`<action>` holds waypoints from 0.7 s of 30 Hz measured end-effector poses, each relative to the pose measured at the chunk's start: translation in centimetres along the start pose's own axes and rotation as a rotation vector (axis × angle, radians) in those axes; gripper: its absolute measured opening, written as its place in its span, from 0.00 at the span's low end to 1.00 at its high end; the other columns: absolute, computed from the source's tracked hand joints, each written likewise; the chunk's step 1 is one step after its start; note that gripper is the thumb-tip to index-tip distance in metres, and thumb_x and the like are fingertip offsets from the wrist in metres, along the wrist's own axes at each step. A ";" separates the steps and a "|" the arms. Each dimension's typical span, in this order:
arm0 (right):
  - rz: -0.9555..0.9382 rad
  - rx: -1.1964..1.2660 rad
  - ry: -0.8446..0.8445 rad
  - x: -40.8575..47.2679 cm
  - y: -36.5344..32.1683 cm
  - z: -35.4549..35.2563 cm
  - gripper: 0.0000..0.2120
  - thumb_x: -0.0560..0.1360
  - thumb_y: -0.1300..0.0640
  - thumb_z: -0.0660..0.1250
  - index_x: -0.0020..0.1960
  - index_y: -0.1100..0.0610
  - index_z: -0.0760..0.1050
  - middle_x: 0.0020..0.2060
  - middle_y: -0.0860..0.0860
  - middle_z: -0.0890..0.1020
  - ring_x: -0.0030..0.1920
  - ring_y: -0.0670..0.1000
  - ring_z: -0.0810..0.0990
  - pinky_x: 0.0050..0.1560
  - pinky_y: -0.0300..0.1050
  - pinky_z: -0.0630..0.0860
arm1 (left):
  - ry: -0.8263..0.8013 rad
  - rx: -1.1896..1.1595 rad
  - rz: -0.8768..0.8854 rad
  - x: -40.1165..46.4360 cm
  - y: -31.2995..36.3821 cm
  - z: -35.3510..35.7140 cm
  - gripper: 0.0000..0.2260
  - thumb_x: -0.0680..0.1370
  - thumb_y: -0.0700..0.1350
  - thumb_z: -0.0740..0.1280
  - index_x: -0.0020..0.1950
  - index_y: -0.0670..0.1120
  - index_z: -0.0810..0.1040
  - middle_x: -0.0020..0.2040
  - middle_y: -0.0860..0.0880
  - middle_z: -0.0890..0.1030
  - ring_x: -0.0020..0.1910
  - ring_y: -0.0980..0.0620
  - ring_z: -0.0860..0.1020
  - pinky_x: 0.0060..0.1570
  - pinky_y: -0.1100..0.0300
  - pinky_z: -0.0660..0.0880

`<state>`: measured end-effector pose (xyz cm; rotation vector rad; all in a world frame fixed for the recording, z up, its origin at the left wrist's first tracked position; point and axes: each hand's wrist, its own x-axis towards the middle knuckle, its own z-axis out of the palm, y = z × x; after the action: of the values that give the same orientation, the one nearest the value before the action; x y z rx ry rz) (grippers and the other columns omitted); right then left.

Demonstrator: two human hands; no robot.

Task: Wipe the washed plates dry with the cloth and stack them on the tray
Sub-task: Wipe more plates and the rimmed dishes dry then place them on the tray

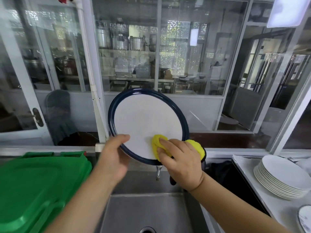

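A round white plate (144, 118) with a dark blue rim is held up, tilted on edge, above the steel sink (148, 211). My left hand (112, 158) grips its lower left rim, thumb on the face. My right hand (180, 162) holds a yellow cloth (158, 142) and presses it against the lower part of the plate's face. A stack of several white plates (281, 177) sits on a pale tray (244, 167) at the right.
A green plastic bin lid (38, 185) fills the lower left. A tap (158, 172) hangs just below the plate. Another patterned plate (304, 217) lies at the bottom right corner. Glass partitions (127, 47) stand behind the sink.
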<state>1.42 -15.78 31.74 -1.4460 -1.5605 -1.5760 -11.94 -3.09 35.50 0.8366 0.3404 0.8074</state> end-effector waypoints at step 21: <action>-0.195 0.169 -0.237 -1.7 3.2 -1.0 0.06 0.70 0.64 0.73 0.45 0.57 0.81 0.50 0.54 0.84 0.43 0.55 0.83 0.40 0.46 0.77 | 0.002 0.363 -0.252 3.8 2.5 -4.7 0.20 0.60 0.42 0.68 0.52 0.41 0.78 0.40 0.44 0.85 0.38 0.44 0.84 0.35 0.53 0.79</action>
<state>4.45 -17.97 31.67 -1.4651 -1.9736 -1.3751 -13.28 3.27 34.61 1.1053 0.5928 0.5173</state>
